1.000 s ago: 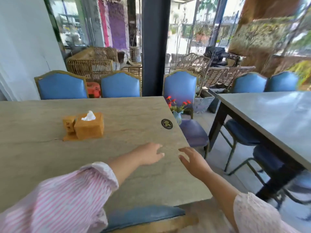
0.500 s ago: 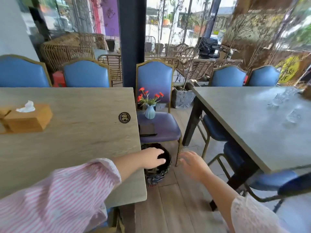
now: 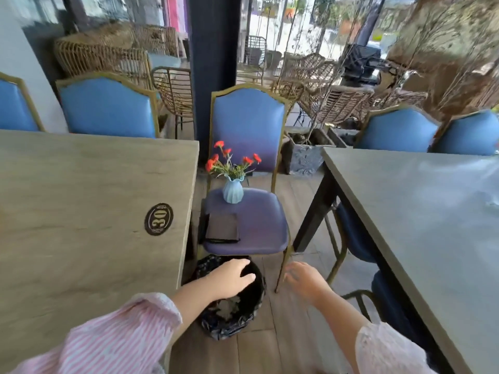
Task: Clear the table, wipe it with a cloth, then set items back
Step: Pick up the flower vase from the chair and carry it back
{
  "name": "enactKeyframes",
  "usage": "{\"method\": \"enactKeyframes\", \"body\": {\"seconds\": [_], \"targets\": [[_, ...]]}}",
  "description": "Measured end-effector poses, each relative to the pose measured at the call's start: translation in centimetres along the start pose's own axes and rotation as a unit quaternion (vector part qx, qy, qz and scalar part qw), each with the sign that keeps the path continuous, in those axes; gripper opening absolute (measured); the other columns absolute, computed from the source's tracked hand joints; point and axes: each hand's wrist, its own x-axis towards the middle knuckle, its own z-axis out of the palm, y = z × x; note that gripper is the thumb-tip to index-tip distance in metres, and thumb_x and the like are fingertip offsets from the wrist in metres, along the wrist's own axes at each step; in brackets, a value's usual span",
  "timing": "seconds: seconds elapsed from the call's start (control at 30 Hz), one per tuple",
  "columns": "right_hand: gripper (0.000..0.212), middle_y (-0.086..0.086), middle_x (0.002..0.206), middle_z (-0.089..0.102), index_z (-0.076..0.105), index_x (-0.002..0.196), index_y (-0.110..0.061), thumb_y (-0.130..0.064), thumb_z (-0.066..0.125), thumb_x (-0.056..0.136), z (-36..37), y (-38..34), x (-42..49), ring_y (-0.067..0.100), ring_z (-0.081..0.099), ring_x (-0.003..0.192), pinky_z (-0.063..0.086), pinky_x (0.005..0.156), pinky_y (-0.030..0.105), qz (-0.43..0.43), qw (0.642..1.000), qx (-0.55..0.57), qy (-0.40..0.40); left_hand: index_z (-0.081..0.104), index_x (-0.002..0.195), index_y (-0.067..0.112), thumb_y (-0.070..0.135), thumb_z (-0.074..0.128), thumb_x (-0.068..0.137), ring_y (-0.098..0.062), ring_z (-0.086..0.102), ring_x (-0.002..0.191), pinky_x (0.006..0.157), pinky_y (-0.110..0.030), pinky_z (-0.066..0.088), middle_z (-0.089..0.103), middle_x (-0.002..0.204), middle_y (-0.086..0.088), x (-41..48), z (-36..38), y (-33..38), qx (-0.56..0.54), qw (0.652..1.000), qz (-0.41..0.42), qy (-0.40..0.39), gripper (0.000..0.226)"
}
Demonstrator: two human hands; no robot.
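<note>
The beige stone-look table with a round "30" badge fills the left. Beside its right edge stands a blue chair; on its seat are a pale blue vase of red flowers and a dark flat folder. My left hand hovers over a black bin on the floor, fingers relaxed and holding nothing. My right hand is held out in front of the chair's front leg, fingers loosely spread and empty.
A black lined waste bin stands on the wooden floor by the table corner. A grey table with blue chairs is on the right. More blue chairs, wicker chairs and a stone planter stand behind.
The view has swung right, off the table with the tissue box and onto the chair with the vase. Both hands moved from above the tabletop out over the floor and bin.
</note>
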Motion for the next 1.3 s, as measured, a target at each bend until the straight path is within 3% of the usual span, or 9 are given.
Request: {"method": "enactKeyframes", "body": {"seconds": [0.23,0.37,0.7,0.87,0.93,1.03,1.13,1.2,1.3], "targets": [[0.038,0.006,0.135,0.051,0.048,0.132,-0.013,-0.027,0.044,0.097,-2.1,1.7,8.8,0.022,0.048,0.124,0.038,0.100,0.028,0.025,0.998,0.022,-0.048,0.020,0.148,0.015,0.039,0.039,0.097,-0.018,0.023,0.143,0.113,-0.030,0.022,0.022,0.155,-0.002,7.8,-3.7,0.2,-0.046,0.997,-0.063,0.022,0.059],[0.030,0.004,0.118,0.058,0.056,0.121,-0.012,-0.024,0.046,0.096,-3.6,1.7,16.1,0.023,0.054,0.116,0.041,0.088,0.027,0.000,0.997,0.029,-0.068,0.022,0.148,0.016,0.037,0.039,0.097,-0.019,0.028,0.141,0.111,-0.029,0.024,0.024,0.154,-0.002,12.5,-6.2,-0.4,-0.082,0.990,-0.100,0.049,0.058],[0.046,0.004,0.141,0.045,0.041,0.139,-0.013,-0.032,0.045,0.097,-4.8,1.6,36.2,0.019,0.047,0.126,0.039,0.100,0.026,-0.033,0.992,0.036,-0.120,0.020,0.148,0.016,0.034,0.042,0.097,-0.017,0.025,0.142,0.113,-0.028,0.023,0.025,0.154,-0.002,27.4,-10.0,-3.3,-0.188,0.948,-0.210,0.150,0.058],[0.047,0.008,0.142,0.038,0.036,0.140,-0.012,-0.033,0.041,0.098,-0.4,2.8,46.0,0.025,0.045,0.125,0.042,0.092,0.030,-0.021,0.991,0.006,-0.130,0.017,0.148,0.016,0.036,0.049,0.094,-0.018,0.023,0.142,0.112,-0.030,0.023,0.023,0.155,-0.002,36.9,-10.0,-7.6,-0.244,0.921,-0.245,0.180,0.067],[0.048,0.008,0.147,0.033,0.035,0.141,-0.013,-0.033,0.041,0.098,2.6,3.5,49.1,0.026,0.038,0.132,0.039,0.101,0.033,-0.021,0.993,0.007,-0.116,0.015,0.149,0.015,0.036,0.053,0.091,-0.019,0.022,0.143,0.111,-0.028,0.022,0.022,0.155,-0.003,40.8,-9.7,-9.4,-0.256,0.911,-0.258,0.196,0.072],[0.054,0.004,0.158,0.010,0.024,0.147,-0.019,-0.038,0.035,0.098,7.2,4.5,52.1,0.024,0.009,0.146,0.021,0.114,0.043,-0.026,0.995,-0.027,-0.090,0.023,0.146,0.011,0.028,0.067,0.083,-0.019,0.031,0.138,0.100,-0.016,0.026,0.035,0.147,-0.001,46.1,-9.6,-12.0,-0.296,0.891,-0.241,0.245,0.078],[0.063,-0.002,0.159,-0.008,0.008,0.150,-0.026,-0.053,0.016,0.094,11.0,5.4,52.6,0.019,-0.009,0.146,0.001,0.116,0.049,-0.031,0.996,-0.079,-0.032,0.040,0.135,0.010,0.038,0.083,0.061,-0.020,0.047,0.126,0.108,-0.035,0.036,0.051,0.134,-0.004,50.4,-8.6,-14.9,-0.325,0.870,-0.224,0.296,0.091],[0.072,-0.003,0.158,-0.005,0.005,0.149,-0.026,-0.057,0.002,0.084,13.0,5.9,52.4,0.015,-0.009,0.144,-0.004,0.116,0.049,-0.040,0.996,-0.073,0.027,0.047,0.126,0.008,0.038,0.088,0.053,-0.016,0.053,0.114,0.102,-0.035,0.042,0.057,0.122,-0.002,52.3,-8.1,-16.0,-0.329,0.860,-0.223,0.321,0.088],[0.066,-0.001,0.157,0.007,0.015,0.148,-0.024,-0.051,0.012,0.088,14.6,6.6,52.5,0.017,0.003,0.144,-0.006,0.113,0.045,-0.052,0.991,-0.082,0.092,0.057,0.113,0.011,0.037,0.090,0.047,-0.010,0.058,0.098,0.086,-0.024,0.047,0.064,0.107,0.002,54.3,-8.2,-16.3,-0.327,0.848,-0.204,0.363,0.079]]}}
